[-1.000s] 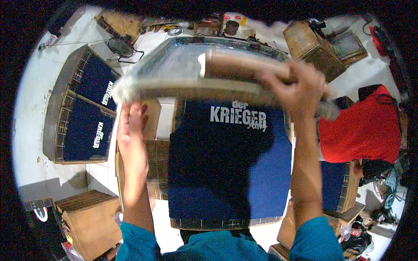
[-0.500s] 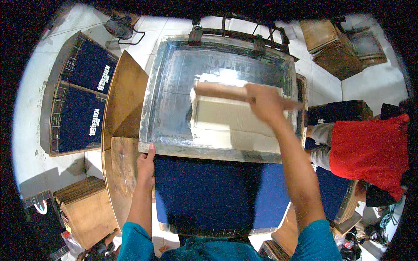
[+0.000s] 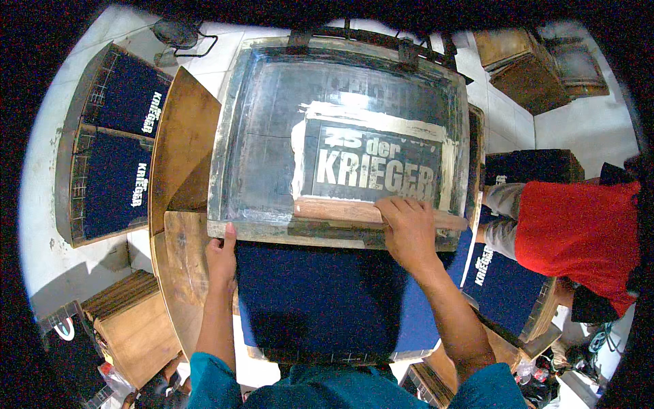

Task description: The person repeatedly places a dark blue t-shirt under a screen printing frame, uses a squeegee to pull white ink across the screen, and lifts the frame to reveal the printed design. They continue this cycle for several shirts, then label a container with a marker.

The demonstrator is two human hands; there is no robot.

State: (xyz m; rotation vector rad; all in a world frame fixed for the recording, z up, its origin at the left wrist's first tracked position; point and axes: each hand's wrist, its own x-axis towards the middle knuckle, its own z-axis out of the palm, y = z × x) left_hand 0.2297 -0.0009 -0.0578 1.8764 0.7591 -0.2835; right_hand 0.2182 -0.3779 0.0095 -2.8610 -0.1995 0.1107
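Observation:
A silk-screen frame (image 3: 223, 143) lies in front of me, its near edge over navy fabric (image 3: 320, 300) on a board. My left hand (image 3: 222, 258) grips the frame's near left corner, thumb on top. A wooden squeegee (image 3: 334, 210) lies across the near end of the mesh, and my right hand (image 3: 411, 232) is closed over its bar, right of its middle. Pale block lettering (image 3: 375, 170) shows in the mesh beyond the squeegee, bordered by smeared cream ink (image 3: 298, 146). The squeegee's blade is hidden under the bar.
Boards with printed navy fabric stand at left (image 3: 105, 187) and right (image 3: 507, 293). A curved wooden panel (image 3: 184, 129) rises beside the frame. A person in red (image 3: 579, 238) is at the right. Stacked boards (image 3: 133, 327) sit lower left; a fan (image 3: 176, 33) stands far left.
My right hand has drawn the squeegee from the far side of the ink toward me. The cream ink that covered the lettering is swept off it. My left hand still holds the frame's corner.

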